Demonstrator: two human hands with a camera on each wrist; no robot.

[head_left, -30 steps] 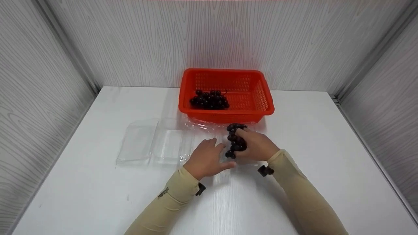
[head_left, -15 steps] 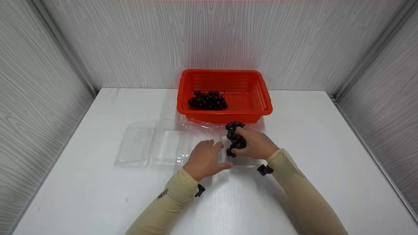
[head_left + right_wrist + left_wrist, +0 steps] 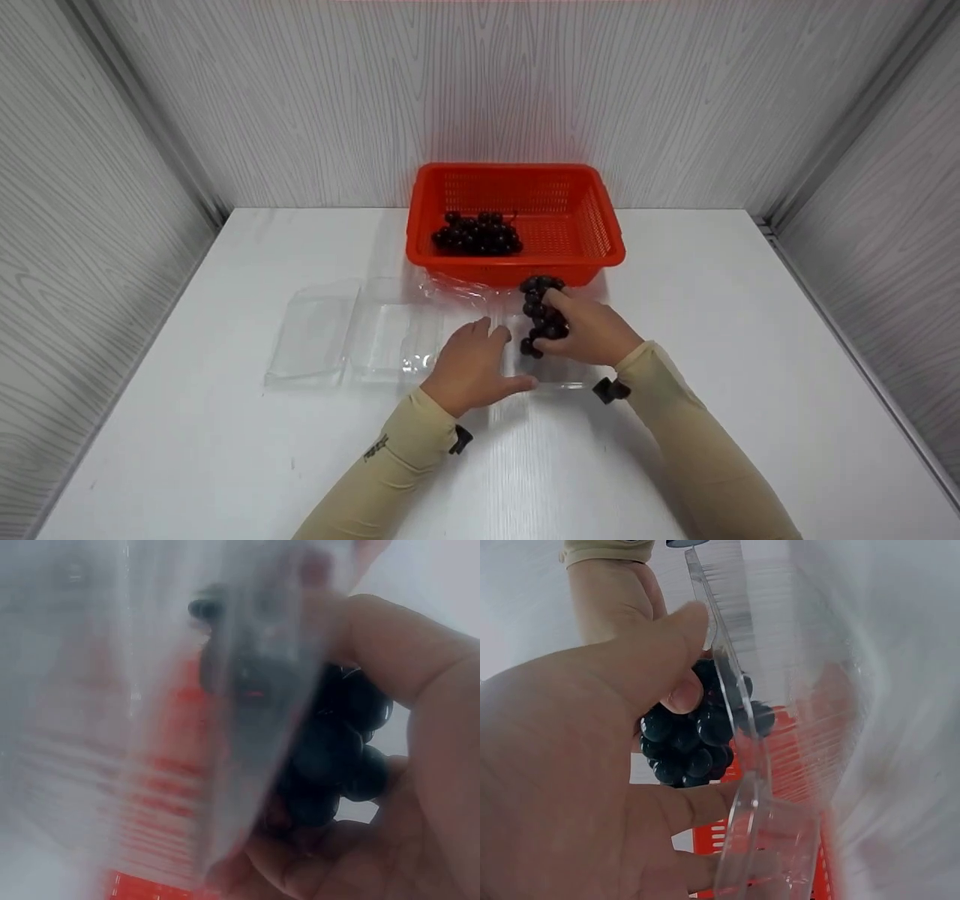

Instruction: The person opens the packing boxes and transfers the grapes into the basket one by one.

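Observation:
In the head view my right hand (image 3: 592, 330) grips a bunch of dark grapes (image 3: 541, 311) over the right part of a clear plastic clamshell box (image 3: 566, 384). My fingers and thumb wrap the bunch, also seen in the right wrist view, where clear plastic blurs part of the grapes (image 3: 322, 757). Beside it, my left hand (image 3: 471, 371) has its fingers spread and thumb stretched out. In the left wrist view its thumb and fingers lie along the edge of the clear plastic (image 3: 739, 720); how firmly they touch it, I cannot tell.
Behind the hands stands a red perforated basket (image 3: 517, 261) with another bunch of dark grapes (image 3: 478, 234) at its left. More clear plastic packaging (image 3: 311, 337) lies open on the white table (image 3: 187, 450), left of the left hand. Patterned walls enclose the table's back and sides.
My right hand, still holding the grapes, has shifted slightly away toward the basket. The left hand stays almost in place. The head view has tilted a little.

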